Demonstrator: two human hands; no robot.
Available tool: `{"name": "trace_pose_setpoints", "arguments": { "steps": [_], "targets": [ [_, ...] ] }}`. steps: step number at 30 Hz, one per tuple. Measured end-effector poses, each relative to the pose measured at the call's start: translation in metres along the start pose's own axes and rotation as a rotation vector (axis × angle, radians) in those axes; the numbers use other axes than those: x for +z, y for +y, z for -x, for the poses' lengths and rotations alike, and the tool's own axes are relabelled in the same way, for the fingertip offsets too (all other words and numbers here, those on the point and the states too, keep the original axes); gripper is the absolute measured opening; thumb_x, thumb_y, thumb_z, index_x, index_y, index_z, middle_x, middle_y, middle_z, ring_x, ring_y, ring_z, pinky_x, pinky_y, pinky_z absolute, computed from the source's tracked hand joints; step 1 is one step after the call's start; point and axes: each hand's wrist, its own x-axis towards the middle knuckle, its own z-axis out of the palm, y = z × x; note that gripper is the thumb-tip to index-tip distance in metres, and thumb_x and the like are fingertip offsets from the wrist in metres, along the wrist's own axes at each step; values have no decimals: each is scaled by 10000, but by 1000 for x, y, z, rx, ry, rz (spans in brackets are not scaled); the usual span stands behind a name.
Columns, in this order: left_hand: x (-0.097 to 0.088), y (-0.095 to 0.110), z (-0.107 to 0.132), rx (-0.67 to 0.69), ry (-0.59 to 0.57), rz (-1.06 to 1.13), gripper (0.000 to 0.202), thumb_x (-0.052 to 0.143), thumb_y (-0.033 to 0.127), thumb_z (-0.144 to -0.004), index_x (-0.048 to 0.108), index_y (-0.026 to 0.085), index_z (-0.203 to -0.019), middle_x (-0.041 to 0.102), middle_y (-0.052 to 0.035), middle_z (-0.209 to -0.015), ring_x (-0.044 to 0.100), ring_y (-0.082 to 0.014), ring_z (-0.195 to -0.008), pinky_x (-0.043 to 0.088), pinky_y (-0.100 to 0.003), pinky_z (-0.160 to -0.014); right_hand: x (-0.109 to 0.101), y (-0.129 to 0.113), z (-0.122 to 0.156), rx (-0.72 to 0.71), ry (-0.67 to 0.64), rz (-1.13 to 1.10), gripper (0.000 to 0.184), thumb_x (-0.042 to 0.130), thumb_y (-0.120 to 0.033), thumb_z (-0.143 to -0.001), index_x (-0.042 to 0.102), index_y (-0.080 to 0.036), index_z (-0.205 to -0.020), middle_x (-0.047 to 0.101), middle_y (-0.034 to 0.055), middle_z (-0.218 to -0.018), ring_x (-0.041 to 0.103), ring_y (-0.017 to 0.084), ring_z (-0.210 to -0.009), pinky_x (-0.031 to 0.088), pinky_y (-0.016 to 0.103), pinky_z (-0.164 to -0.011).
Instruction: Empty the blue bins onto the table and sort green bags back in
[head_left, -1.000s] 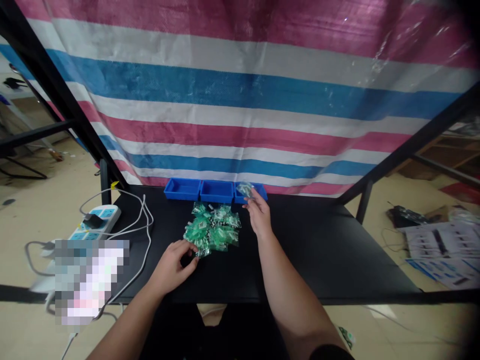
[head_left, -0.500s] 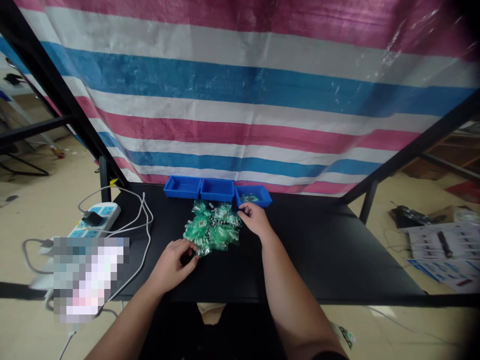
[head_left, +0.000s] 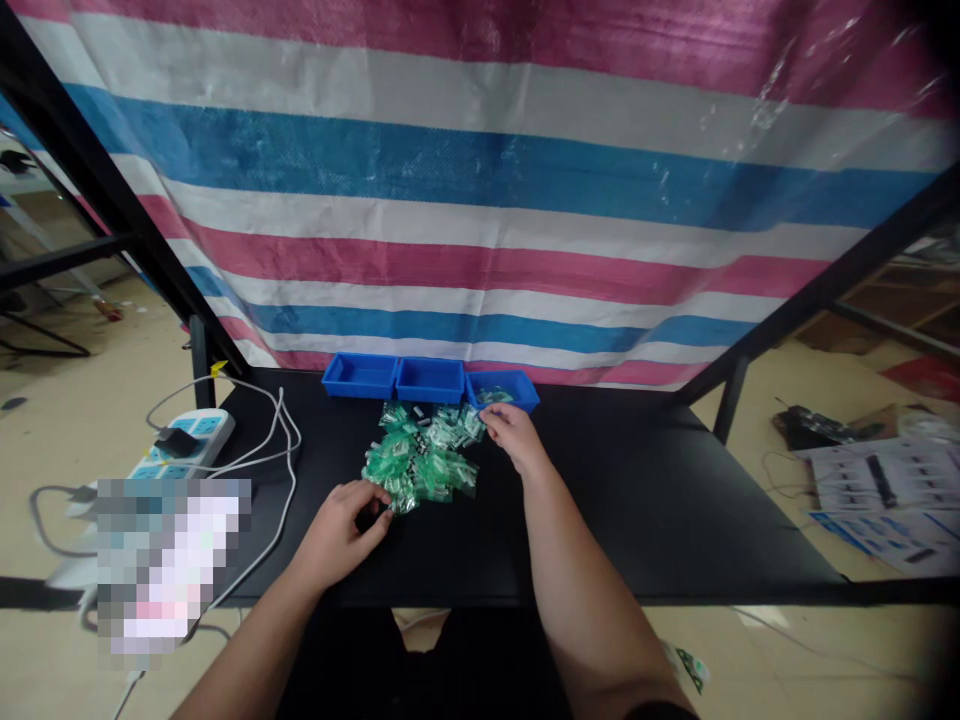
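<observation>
A pile of small clear and green plastic packets (head_left: 420,460), with small metallic-looking pieces among them, lies on the black table. My left hand (head_left: 349,530) rests at the pile's near left edge, fingers curved and thumb slightly apart, fingertips at the packets. At the pile's far right corner, my right hand (head_left: 514,437) has thumb and forefinger pinched together at the edge of a clear packet (head_left: 471,422). Just beyond that hand stands the right blue tray (head_left: 529,392), which holds some clear packets.
The middle blue tray (head_left: 430,395) and left blue tray (head_left: 360,390) stand in the same row. At left are a white power strip (head_left: 217,428), loose cables (head_left: 294,480) and a pixelated object (head_left: 176,560). A striped sheet (head_left: 480,220) hangs behind the black table (head_left: 637,500).
My right hand has shifted slightly at the pile's far right corner, its fingers closer together against a packet. My left hand keeps its place. The whole view has moved a little.
</observation>
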Motion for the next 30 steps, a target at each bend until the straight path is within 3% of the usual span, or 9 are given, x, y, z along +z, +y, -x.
{"name": "trace_pose_setpoints", "arguments": {
  "steps": [3, 7, 9, 14, 19, 23, 26, 30],
  "targets": [
    [1, 0, 0, 7, 9, -7, 129, 569, 318, -946, 621, 225, -1020, 642, -21, -855, 613, -188, -834, 423, -334, -826, 1, -7, 0, -37, 86, -212, 352, 745, -513, -753, 620, -214, -892, 563, -53, -542, 458, 103, -436, 297, 210, -411],
    [0, 1, -1, 11, 19, -11, 125, 581, 313, -937, 626, 228, -1016, 648, -14, -852, 618, -182, -827, 429, -328, -824, 3, -7, -2, -307, 285, -241, 312, 722, -485, -803, 627, -215, -929, 719, 41, -830, 652, 163, -678, 513, 264, -561],
    [0, 1, -2, 10, 21, -11, 129, 581, 316, -938, 626, 226, -1019, 649, -15, -853, 618, -181, -824, 430, -329, -820, 1, -1, -5, -359, 354, -165, 334, 704, -485, -815, 667, -206, -995, 739, 78, -954, 690, 203, -799, 574, 323, -665],
    [0, 2, -1, 13, 15, -13, 126, 576, 314, -941, 627, 225, -1014, 642, -12, -842, 616, -181, -816, 432, -329, -818, -8, 18, -15, -217, 297, 122, 380, 716, -449, -766, 759, -193, -1044, 749, 80, -952, 660, 194, -716, 568, 353, -689],
    [0, 1, 0, 10, 17, -3, 126, 574, 318, -946, 623, 222, -1010, 641, -14, -840, 614, -181, -815, 433, -333, -821, -14, 19, -14, -243, 300, 223, 365, 654, -420, -792, 756, -180, -1048, 687, 26, -759, 596, 167, -628, 503, 302, -630],
    [0, 0, -1, 10, 12, -5, 132, 568, 320, -949, 622, 219, -1015, 645, -22, -847, 614, -185, -824, 431, -336, -818, -16, 15, -8, -246, 320, 431, 281, 638, -344, -772, 751, -184, -974, 612, -18, -614, 561, 163, -573, 486, 303, -646],
    [0, 1, -1, 16, 14, -7, 134, 570, 319, -946, 626, 219, -1016, 647, -25, -838, 617, -189, -816, 434, -336, -813, -13, 17, -8, -228, 312, 469, 315, 640, -362, -800, 738, -197, -1049, 709, 22, -745, 655, 199, -693, 531, 342, -765],
    [-2, 4, -1, 18, 26, -14, 122, 579, 306, -933, 636, 220, -1000, 653, -21, -833, 626, -190, -812, 438, -330, -815, -5, 24, -12, -203, 205, 299, 533, 670, -403, -814, 632, -191, -1301, 756, 84, -1005, 709, 222, -867, 557, 377, -854]
  ]
}}
